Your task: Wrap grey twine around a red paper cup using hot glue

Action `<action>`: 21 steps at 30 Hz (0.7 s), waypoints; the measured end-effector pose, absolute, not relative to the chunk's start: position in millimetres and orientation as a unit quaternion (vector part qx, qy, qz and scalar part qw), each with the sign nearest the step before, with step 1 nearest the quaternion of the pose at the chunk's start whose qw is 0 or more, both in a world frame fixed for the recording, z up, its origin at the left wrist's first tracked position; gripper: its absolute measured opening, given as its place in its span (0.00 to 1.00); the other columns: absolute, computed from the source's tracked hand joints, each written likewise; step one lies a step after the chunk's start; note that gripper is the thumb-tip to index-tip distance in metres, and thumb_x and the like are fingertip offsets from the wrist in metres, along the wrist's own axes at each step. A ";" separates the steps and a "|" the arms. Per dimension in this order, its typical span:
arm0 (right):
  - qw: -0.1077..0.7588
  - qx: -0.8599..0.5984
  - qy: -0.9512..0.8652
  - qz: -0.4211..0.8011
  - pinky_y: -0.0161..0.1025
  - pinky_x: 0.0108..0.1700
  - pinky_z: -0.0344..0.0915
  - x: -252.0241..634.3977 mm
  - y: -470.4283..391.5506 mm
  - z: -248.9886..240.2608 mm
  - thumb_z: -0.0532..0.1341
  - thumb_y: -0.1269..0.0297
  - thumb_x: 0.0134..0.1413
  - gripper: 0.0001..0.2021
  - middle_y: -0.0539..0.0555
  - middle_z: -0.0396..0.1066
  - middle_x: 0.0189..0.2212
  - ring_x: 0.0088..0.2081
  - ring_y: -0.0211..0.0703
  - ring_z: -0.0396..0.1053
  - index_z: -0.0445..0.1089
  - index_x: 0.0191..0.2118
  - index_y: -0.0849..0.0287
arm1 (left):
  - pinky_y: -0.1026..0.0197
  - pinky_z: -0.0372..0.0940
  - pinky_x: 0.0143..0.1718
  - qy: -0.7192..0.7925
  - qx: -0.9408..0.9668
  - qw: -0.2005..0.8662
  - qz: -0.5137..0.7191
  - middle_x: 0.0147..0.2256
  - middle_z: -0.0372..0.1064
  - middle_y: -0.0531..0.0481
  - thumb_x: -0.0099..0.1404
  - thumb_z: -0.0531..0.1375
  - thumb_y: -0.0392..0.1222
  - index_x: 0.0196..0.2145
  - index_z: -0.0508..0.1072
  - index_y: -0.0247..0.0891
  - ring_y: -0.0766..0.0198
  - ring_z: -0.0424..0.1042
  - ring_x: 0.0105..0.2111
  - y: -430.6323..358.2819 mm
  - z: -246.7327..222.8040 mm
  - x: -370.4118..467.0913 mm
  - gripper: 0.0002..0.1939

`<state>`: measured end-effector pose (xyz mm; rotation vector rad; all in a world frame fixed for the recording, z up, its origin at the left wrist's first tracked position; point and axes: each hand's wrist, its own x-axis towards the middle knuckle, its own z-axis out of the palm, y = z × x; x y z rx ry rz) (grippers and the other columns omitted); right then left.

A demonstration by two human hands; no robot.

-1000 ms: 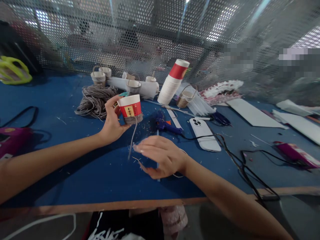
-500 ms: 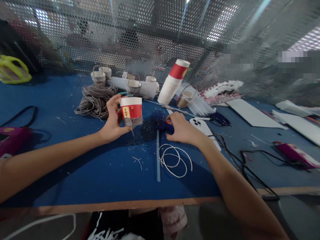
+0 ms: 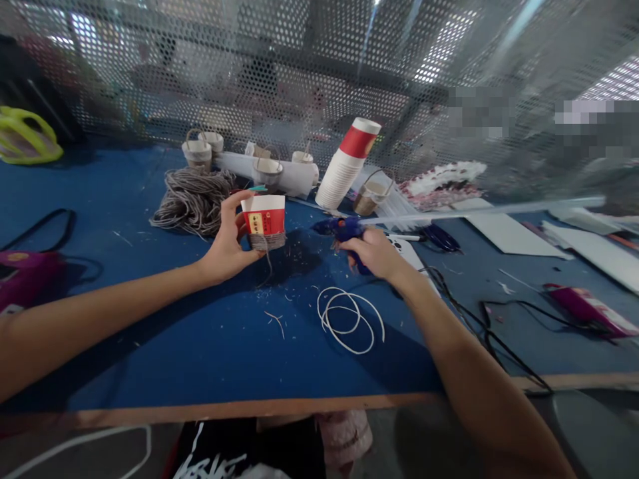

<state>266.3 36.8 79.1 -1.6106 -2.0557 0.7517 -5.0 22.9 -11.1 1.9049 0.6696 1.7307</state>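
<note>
My left hand (image 3: 227, 239) grips a red and white paper cup (image 3: 265, 216) between thumb and fingers. Grey cord is wound round the cup's lower part, and a loose cord end (image 3: 270, 261) hangs down from it. In my right hand (image 3: 377, 253) is a blue hot glue gun (image 3: 344, 229), its nozzle pointing left toward the cup but apart from it. A long clear glue stick (image 3: 479, 213) sticks out of the gun's back to the right. Below lies a coil of white cord (image 3: 349, 322) on the blue table.
Behind the cup lies a bundle of grey cord (image 3: 192, 199). A leaning stack of paper cups (image 3: 344, 166) and several small cord-wrapped cups with handles, one a brown cup (image 3: 369, 197), stand at the back. A white phone (image 3: 407, 253) and black cable (image 3: 469, 313) lie at right.
My right hand has lifted the glue gun and turned it, so the glue stick that pointed toward me now points right. The cup in my left hand has barely moved.
</note>
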 end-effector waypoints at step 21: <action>0.298 -0.411 -0.654 0.561 0.39 0.23 0.72 235.8 0.5 69.2 0.69 0.51 0.45 0.19 0.44 0.59 0.06 0.10 0.34 0.58 0.67 0.15 0.56 | 0.51 0.74 0.49 0.318 0.684 0.224 0.617 0.57 0.58 0.43 0.49 0.73 0.40 0.58 0.55 0.47 0.55 0.69 0.50 19.5 -11.3 -3.3 0.45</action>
